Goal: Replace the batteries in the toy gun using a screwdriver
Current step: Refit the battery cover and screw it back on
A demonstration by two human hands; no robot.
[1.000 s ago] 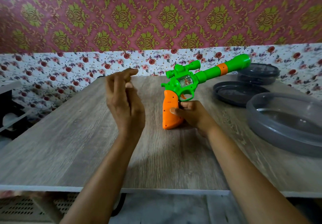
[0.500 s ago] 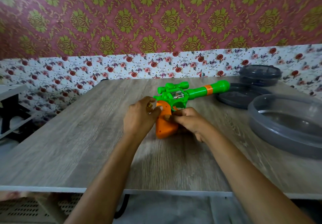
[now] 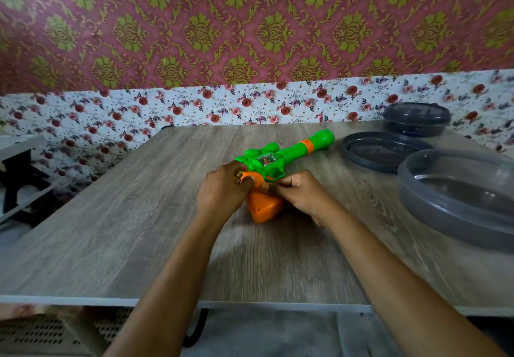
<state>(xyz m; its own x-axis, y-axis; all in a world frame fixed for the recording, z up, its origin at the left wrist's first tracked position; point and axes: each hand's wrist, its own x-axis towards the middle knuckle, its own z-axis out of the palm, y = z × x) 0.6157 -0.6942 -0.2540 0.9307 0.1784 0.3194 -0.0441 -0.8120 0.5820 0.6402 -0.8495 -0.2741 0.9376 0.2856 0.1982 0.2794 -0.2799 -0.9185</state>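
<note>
**Item:** gun (image 3: 274,162), centre of the frame, on the desk (image 3: 111,231).

**Parts:** we list a green body, a green barrel (image 3: 311,145) pointing to the upper right, and an orange grip (image 3: 265,208). The butt of the grip is down at the desk surface, nearest us. We cannot tell whether the muzzle end touches the desk.

**Hold, left hand (image 3: 222,189):** the fingers (image 3: 241,168) are curled over the upper back of the grip, where orange meets green. A small gold glint shows there. We cannot tell whether it is a ring or a part.

**Hold, right hand (image 3: 301,194):** the fingers (image 3: 282,183) are curled in a close pinch on the front of the grip, just under the trigger guard.

**Handling, in our judgement:**
- The gun looks like hollow moulded plastic, so it should be light and stiff.
- The surface is smooth and probably a little slippery.
- The long barrel would act as a lever, so we would take hold at the grip and body, not the muzzle.
- The top sight and the clear window on the body look like the weak spots.
- The battery door is probably in the grip, though we cannot see it. Its tabs would need gentle pressure.

**Not in view:** screwdriver and batteries.

**Also on the desk, right of the frame:**
- a grey lid (image 3: 383,151), near the muzzle
- a closed tub (image 3: 417,119), behind the lid
- a large grey bowl (image 3: 456,234), at the right edge, well apart from the gun
</note>
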